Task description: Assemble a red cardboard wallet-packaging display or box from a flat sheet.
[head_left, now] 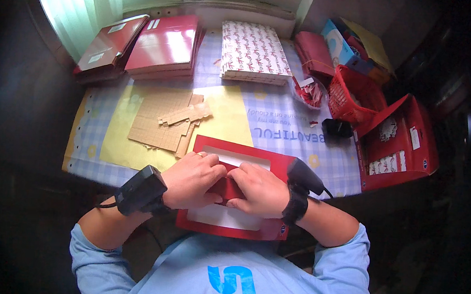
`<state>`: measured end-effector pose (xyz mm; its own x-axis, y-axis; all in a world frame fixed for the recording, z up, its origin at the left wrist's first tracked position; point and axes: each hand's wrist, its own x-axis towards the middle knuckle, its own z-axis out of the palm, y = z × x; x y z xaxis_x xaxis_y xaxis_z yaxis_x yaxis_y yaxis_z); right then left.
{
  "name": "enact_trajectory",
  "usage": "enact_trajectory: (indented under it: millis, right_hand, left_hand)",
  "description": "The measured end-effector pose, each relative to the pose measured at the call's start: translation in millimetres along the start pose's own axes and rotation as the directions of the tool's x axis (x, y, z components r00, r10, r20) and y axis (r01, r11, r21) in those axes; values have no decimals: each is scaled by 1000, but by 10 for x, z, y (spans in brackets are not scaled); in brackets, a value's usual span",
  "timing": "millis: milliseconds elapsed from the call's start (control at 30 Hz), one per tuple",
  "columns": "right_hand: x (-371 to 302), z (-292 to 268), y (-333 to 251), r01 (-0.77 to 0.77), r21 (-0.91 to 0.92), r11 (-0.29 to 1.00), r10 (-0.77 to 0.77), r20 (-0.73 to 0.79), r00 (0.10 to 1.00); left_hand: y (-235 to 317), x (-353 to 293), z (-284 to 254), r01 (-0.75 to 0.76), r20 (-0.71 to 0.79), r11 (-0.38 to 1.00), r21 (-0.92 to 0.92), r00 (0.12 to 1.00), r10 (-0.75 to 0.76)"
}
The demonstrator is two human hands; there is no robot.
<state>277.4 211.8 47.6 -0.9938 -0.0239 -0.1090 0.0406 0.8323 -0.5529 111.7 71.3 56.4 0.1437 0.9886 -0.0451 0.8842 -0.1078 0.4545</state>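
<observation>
A flat red card piece point(227, 190) with two pale window panels lies at the table's front edge, close to my body. My left hand point(194, 181) is closed on its middle strip, with the fingers curled and the thumb below. From the other side my right hand point(260, 191) pinches the same strip, thumb and fingers bent inward. The two hands almost meet over the red strip. What lies right under the fingertips is hidden. Each wrist wears a black strapped device, the left one point(141, 189) boxy and the right one point(304, 178) with a cable.
Tan adhesive sheets point(159, 119) lie on yellow paper point(120, 135) at left. Behind stand red card stacks point(163, 45) and a patterned white stack point(255, 49). At right are a red basket point(355, 92), a bag of small red pieces point(308, 93), a black object point(337, 129) and an opened red box point(419, 138).
</observation>
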Motion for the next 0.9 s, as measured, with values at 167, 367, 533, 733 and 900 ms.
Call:
enact_trajectory:
  millis: [167,367,533,733,900]
  right_hand:
    - [-75,237,-168,-67,-335,940,1,-194,981]
    - [-75,321,-121,-74,-331,941,-15,-257,966]
    - [-79,305,-109,-113,-284,952,59,-191,980]
    - [-77,309,-116,-108,-293,950,60,-170,984]
    - [-88,357,-106,-106,-353,930,40,-188,981]
  left_hand:
    - [135,-75,135,21,-72,981,194,997,-7]
    - [197,-83,378,94,-227,942,324,974,-19]
    - [157,-67,446,110,-273,954,278,961,-32]
    - [194,-101,460,152,-257,945,289,963,-76]
    - [244,-173,543,192,-265,924,330,959,-104]
